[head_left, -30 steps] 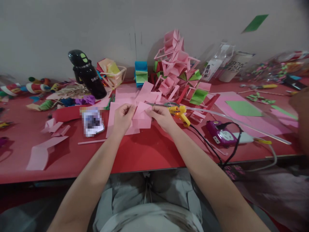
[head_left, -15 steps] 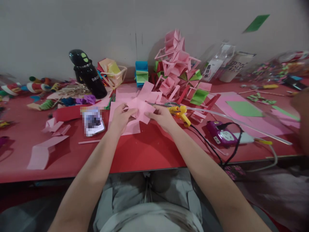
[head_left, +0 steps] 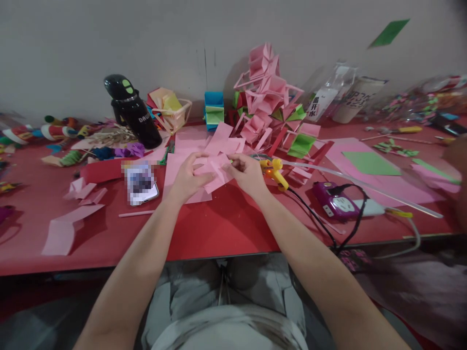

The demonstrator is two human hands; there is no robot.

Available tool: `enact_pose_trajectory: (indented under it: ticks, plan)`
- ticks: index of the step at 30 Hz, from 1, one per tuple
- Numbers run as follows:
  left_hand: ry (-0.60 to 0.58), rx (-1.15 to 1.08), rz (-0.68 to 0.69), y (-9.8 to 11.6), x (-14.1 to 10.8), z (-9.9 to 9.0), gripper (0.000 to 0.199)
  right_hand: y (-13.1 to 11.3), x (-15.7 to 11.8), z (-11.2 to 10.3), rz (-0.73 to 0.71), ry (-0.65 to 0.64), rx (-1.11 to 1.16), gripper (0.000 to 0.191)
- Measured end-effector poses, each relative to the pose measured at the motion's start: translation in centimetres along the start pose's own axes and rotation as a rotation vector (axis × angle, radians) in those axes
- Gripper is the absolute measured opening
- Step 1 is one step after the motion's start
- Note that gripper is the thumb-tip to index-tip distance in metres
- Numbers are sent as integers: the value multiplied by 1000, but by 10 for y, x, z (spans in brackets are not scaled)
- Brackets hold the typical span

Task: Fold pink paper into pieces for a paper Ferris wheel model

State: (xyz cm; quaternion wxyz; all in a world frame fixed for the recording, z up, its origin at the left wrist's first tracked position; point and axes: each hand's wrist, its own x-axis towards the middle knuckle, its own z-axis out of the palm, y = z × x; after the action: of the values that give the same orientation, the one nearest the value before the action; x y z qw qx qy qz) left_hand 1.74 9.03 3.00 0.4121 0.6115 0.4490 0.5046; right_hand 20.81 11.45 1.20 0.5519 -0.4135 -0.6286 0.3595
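Note:
Between my two hands is a small folded piece of pink paper (head_left: pixel 218 176), tilted above larger pink sheets (head_left: pixel 175 167) on the red table. My left hand (head_left: pixel 191 177) grips its left side, thumb across the front and fingers partly behind. At its upper right edge, my right hand (head_left: pixel 243 171) pinches the paper between thumb and fingers. Just right of that hand lies a yellow hot glue gun (head_left: pixel 275 174) with its light glowing. More folded pink pieces (head_left: pixel 221 138) lie behind the hands.
A stack of pink paper chairs (head_left: pixel 266 87) rises against the wall. To the left stand a black bottle (head_left: pixel 136 116) and a phone (head_left: pixel 149 194). A purple power strip (head_left: pixel 335 201) with cables and a long clear stick (head_left: pixel 365 187) lie right. Part of another person shows at the right edge.
The pink paper has been turned and tilted between my hands. My left hand has spread further over its front, and my right fingers have shifted up along its edge.

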Motion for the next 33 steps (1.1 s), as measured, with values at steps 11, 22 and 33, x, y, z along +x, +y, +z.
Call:
enact_pose_trajectory:
  ticks: [11,22,33]
  plan:
    - [-141,78,37,3,-3,2,27,-10,-2,-3,-15,3,-55,31]
    - [-67,108,18,0,0,2,28,3,1,-7,-77,-34,-89,20]
    - [63,109,-11,-5,-1,10,35,-8,-3,-8,-112,-64,-141,19]
